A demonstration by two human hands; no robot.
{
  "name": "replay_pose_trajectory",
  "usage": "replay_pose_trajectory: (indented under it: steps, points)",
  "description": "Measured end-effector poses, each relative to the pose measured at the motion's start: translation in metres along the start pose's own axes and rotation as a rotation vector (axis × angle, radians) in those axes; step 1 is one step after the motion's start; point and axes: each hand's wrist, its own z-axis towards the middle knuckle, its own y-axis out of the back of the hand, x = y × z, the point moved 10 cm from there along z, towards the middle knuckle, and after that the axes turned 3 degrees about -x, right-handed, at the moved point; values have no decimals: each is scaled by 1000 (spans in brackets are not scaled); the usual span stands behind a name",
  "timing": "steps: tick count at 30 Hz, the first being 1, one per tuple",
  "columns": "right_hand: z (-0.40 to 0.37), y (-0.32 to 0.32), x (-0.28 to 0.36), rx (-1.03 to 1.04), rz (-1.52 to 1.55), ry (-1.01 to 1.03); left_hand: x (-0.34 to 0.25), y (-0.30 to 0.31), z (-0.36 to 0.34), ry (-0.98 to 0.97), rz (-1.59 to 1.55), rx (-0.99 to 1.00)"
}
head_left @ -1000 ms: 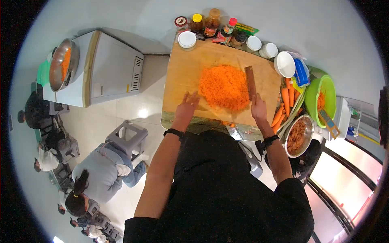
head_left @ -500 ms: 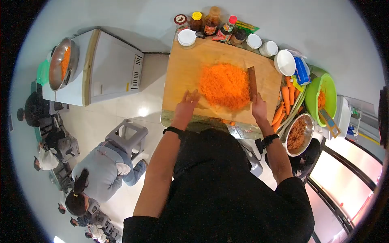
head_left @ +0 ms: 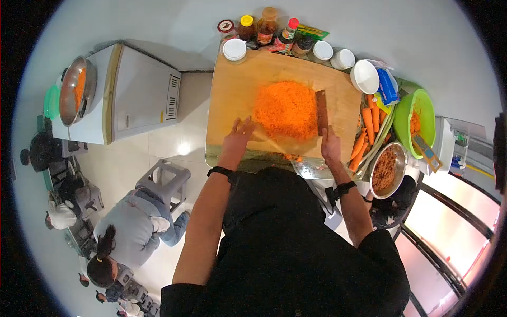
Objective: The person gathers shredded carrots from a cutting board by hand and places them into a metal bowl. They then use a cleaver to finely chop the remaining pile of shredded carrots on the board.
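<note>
A broad mound of finely cut carrot [head_left: 285, 110] lies on the wooden cutting board [head_left: 227, 84]. My right hand [head_left: 330, 146] is closed round the handle of a cleaver [head_left: 322, 112], whose blade stands along the right edge of the mound. To the lower left of the carrot, my left hand [head_left: 238, 136] rests on or just over the board with its fingers apart and nothing in them. Small carrot scraps [head_left: 289, 157] lie near the board's front edge.
Jars and bottles [head_left: 266, 27] line the board's far edge. On the right are whole carrots [head_left: 367, 127], a green basin [head_left: 404, 113] and a metal bowl of minced food [head_left: 392, 193]. A seated person [head_left: 129, 227] and a grey stool [head_left: 178, 178] are at the left.
The cleaver and my right hand have shifted slightly left against the mound, whose right side looks more compact. The whole view has also moved a little.
</note>
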Motion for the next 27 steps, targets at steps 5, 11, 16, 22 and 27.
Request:
replay_pose_trajectory:
  steps: [5, 11, 16, 22, 27]
  points:
    - [-24, 10, -2, -26, 100, -185, 3, -6, -2, 20, 25, 26]
    - [-51, -24, 5, -10, 55, -26, 5, -14, 0, -4, -21, -44]
    - [-56, -23, 3, 75, 79, -185, 1, -7, -2, -11, -15, 15]
    - [-57, -40, 12, 68, 42, -118, 3, -20, 0, -63, 0, -11]
    - [-57, -24, 24, 153, 115, -180, 6, -4, 0, -35, -32, -53]
